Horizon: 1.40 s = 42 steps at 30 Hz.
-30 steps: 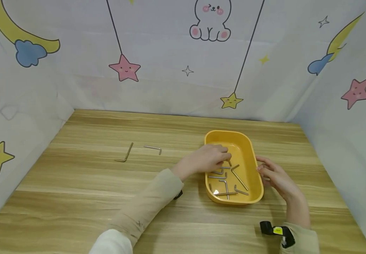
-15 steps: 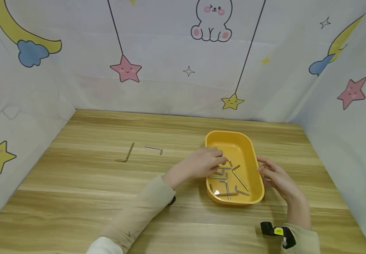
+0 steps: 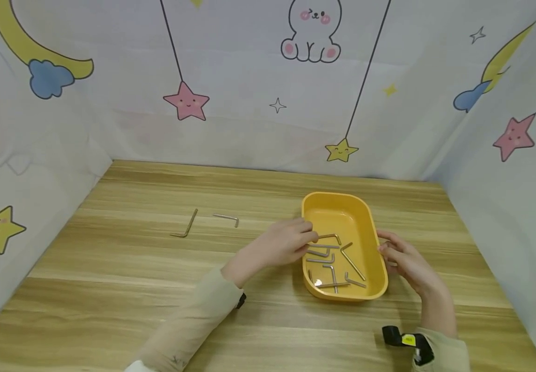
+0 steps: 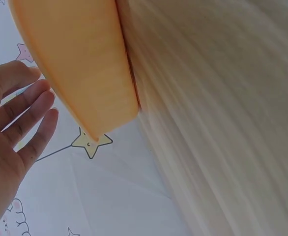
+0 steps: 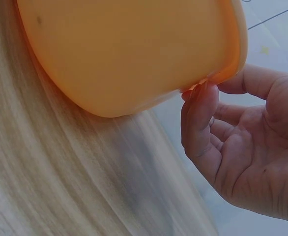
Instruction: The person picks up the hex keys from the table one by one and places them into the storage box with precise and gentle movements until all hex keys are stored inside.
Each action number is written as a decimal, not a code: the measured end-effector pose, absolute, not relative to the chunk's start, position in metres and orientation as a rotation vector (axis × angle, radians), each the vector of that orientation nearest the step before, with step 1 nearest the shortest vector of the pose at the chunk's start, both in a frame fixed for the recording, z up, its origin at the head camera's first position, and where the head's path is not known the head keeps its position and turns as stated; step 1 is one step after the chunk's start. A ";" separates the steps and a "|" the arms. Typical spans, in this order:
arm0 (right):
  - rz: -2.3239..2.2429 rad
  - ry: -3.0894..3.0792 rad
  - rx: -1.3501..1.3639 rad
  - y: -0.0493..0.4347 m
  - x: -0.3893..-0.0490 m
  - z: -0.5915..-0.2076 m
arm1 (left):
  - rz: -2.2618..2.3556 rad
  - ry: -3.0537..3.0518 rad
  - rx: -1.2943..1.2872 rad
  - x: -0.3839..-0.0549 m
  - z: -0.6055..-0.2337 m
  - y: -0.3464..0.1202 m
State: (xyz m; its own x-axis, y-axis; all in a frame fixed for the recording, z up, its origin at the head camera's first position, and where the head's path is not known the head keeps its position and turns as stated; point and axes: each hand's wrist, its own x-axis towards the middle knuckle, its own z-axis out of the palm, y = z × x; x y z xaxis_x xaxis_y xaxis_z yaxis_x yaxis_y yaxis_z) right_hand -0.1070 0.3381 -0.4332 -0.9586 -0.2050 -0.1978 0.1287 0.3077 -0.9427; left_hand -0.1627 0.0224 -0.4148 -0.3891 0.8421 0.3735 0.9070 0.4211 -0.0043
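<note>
In the head view, my left hand (image 3: 291,239) hovers at the left rim of a yellow tray (image 3: 355,219), its fingers loosely bent. Nothing shows between those fingers in the left wrist view, where the fingertips lie beside the tray wall (image 4: 80,64). One hex key (image 3: 328,236) lies in the tray just right of that hand. Several more L-shaped hex keys, silver and brassy, lie around it, among them a brassy hex key (image 3: 353,263). On the right side, my right hand (image 3: 405,258) holds the tray rim with thumb and fingertips; the right wrist view shows the fingertips (image 5: 203,93) against the rim.
Left of the tray, a brassy hex key (image 3: 189,225) and a silver hex key (image 3: 226,216) lie apart on the wood-grain table (image 3: 124,289). Patterned cloth walls (image 3: 240,134) stand behind and on both sides of the table.
My left hand has drawn back leftward from inside the tray to its left rim, leaving a hex key in view there. The right hand stays at the tray's right side.
</note>
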 end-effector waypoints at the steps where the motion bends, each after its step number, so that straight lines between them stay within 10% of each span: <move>1: -1.698 2.294 -0.080 0.339 -0.107 -0.434 | -0.293 -2.351 -1.503 -0.162 -0.415 0.021; 42: -1.746 2.264 -0.097 0.339 -0.108 -0.435 | -0.374 -2.465 -1.204 -0.181 -0.430 -0.047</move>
State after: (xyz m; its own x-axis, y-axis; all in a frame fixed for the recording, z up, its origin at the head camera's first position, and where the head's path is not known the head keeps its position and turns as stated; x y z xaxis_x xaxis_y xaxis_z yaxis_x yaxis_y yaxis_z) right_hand -0.1082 0.3391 -0.4349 -0.9584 -0.2221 -0.1791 0.1168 0.2673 -0.9565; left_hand -0.1809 -0.0474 -0.4297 -0.5662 0.6987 0.4373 0.7969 0.5996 0.0739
